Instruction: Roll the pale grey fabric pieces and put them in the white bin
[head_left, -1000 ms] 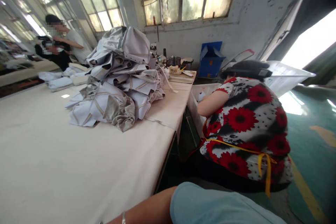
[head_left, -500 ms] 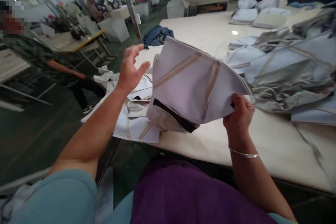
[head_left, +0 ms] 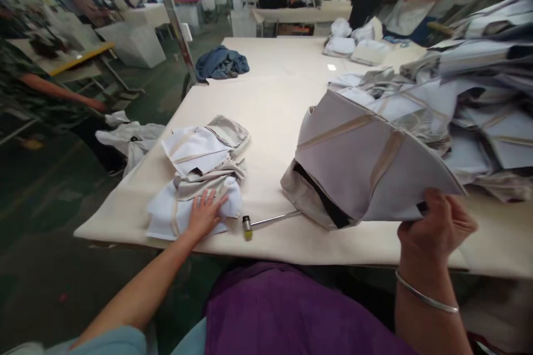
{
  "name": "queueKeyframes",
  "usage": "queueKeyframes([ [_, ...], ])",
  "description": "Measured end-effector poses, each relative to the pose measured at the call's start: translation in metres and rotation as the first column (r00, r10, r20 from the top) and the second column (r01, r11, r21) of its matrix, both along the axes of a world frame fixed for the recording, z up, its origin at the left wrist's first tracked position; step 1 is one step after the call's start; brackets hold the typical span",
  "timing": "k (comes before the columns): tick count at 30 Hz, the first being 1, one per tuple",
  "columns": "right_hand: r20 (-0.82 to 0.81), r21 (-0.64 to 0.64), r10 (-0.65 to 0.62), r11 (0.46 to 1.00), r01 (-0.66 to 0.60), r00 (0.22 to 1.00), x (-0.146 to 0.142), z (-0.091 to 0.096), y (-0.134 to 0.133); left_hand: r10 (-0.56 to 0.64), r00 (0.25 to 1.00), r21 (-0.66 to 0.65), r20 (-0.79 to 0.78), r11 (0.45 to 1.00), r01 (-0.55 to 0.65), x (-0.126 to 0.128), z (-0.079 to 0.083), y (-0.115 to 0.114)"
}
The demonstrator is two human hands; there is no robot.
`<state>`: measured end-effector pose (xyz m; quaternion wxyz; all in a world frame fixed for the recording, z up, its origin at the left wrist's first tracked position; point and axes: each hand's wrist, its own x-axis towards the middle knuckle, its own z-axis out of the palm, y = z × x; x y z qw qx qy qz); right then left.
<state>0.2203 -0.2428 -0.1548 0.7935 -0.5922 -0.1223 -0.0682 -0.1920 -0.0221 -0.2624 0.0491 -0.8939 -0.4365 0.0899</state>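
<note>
While the right hand point(head_left: 437, 230) grips a strapped panel point(head_left: 358, 161) aloft, the open left hand point(head_left: 204, 213) pins folded cloth point(head_left: 195, 177). That steadies it at the table's front edge point(head_left: 291, 258).

cam: head-worn | fwd+down | close over cutting table point(head_left: 266, 100)

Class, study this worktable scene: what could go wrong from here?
The small hammer lies close to the table edge, so the fabric piece in the right hand could sweep it off. The folded stack under the left hand also sits near that edge and might slide over.
</note>
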Motion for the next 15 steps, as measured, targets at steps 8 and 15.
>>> queueKeyframes([
  [8, -0.192, -0.048, 0.123, 0.99, -0.134, 0.974, -0.001, -0.023, -0.043, 0.145, 0.982, 0.15, 0.119, 0.975, -0.162, -0.034, 0.047, 0.121],
  [15, -0.125, -0.164, 0.457, 0.866, -0.473, 0.881, -0.01, -0.009, -0.075, 0.043, 0.646, -0.187, 0.762, 0.97, 0.156, 0.138, 0.119, 0.019],
])
